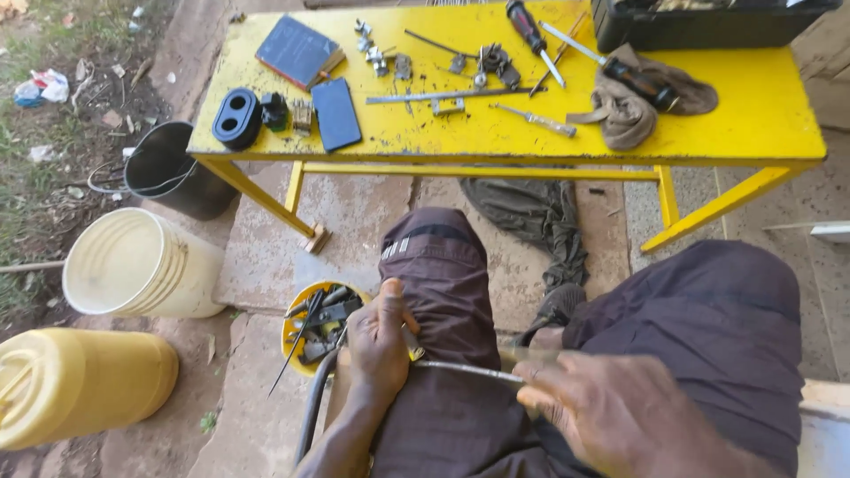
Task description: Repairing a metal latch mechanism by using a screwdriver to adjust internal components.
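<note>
My left hand point(379, 341) rests on my left knee, fingers closed around one end of a thin grey cable point(465, 369) that runs across my lap. My right hand point(611, 412) pinches the other end of that cable, close to the camera and blurred. A thicker black hose point(312, 412) curves down past my left wrist. Just left of my knee a small yellow bowl point(292, 312) on the ground holds several dark metal tools and parts.
A yellow table point(761, 106) ahead carries screwdrivers point(529, 31), a metal strip, small parts, a dark phone point(336, 113), a notebook, a brown rag point(630, 108) and a black bin point(708, 22). Left on the ground: black bucket point(168, 168), cream bucket point(133, 265), yellow jerrycan point(80, 382).
</note>
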